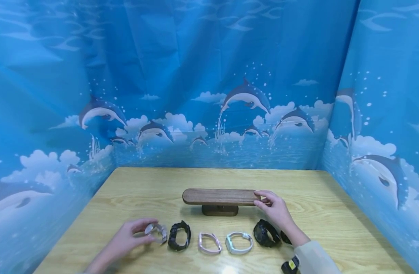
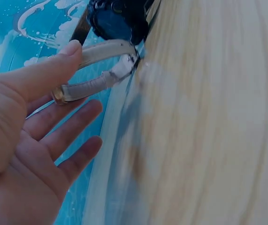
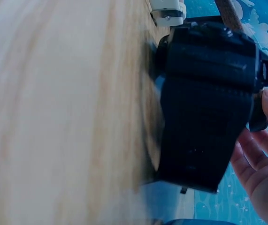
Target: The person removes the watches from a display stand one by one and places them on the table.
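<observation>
My left hand (image 1: 132, 234) pinches a pale-strapped wristwatch (image 1: 158, 231) between thumb and index finger at its case. In the left wrist view that watch (image 2: 94, 86) has its strap closed in a loop, and the other fingers are spread below it. At the back, my right hand (image 1: 274, 209) holds the right end of a brown wooden bar (image 1: 219, 196) on an oval foot (image 1: 219, 210), thumb in front. The right wrist view has a large black watch (image 3: 206, 108) in front of the fingers, covering most of the bar.
In a row before the stand are a black watch (image 1: 179, 236), a pink one (image 1: 209, 243), a light-blue one (image 1: 238, 243) and a chunky black one (image 1: 265, 233). A black watch with a yellow face (image 1: 290, 265) lies by the right sleeve. Dolphin-print curtains (image 1: 209, 95) enclose the table (image 1: 144, 182).
</observation>
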`<state>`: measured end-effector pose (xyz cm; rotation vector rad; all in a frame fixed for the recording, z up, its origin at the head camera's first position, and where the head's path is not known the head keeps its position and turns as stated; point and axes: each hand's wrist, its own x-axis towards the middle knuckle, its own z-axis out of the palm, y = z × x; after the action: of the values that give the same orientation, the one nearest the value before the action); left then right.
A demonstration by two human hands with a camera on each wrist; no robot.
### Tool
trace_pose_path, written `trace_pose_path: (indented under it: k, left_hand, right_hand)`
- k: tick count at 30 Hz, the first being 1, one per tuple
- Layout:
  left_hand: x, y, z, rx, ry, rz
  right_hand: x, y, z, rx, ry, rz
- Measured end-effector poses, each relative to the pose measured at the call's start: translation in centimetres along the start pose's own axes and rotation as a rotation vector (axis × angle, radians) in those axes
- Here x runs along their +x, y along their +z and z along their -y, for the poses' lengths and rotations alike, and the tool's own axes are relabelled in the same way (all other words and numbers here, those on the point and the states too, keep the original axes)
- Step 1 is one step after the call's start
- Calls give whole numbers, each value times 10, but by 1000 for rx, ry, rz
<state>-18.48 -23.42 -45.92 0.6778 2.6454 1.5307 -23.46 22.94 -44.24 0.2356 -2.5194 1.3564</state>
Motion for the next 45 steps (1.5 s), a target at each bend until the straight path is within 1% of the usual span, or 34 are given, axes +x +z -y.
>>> trace_pose_path:
  k: [3, 5, 7, 10, 12, 17, 24, 28, 31, 36, 39, 43, 45]
  left_hand:
    - [-3, -3, 2, 59, -16, 1]
    - [-5, -6, 3, 88, -48, 3]
    - [-7, -8, 3, 110, -80, -3]
    - [-8, -11, 3, 127, -101, -16]
    - [-8, -11, 2, 139, -95, -13]
    - [-9, -11, 0, 188, -56, 8]
    - [-11, -11, 4, 270, -52, 2]
    - [-10, -11, 6, 315, -13, 3]
    - [-10, -12, 7, 305, 3, 18]
    - [-9, -13, 6, 214, -47, 42]
    - [-7, -13, 5, 183, -65, 29]
    - [-5, -13, 6, 175, -85, -4]
    - [-3, -14, 6, 155, -109, -16]
  right_hand:
    - [0, 0, 0, -11, -3, -6]
    - [0, 0, 1, -15, -9, -7]
    - [0, 0, 1, -10, -14, -4]
    - [0, 0, 2, 3, -13, 9]
    - [0, 0, 3, 6, -5, 13]
    - [0, -1, 4, -10, 8, 14]
    - [0, -2, 6, -26, 4, 19]
    - [1, -2, 6, -30, 7, 21]
    - [1, -2, 6, -29, 17, 24]
    - [1, -1, 7, -32, 14, 27]
    - [0, -2, 7, -39, 7, 20]
    - [-3, -4, 7, -54, -8, 15]
    - [-4, -6, 8, -50, -9, 14]
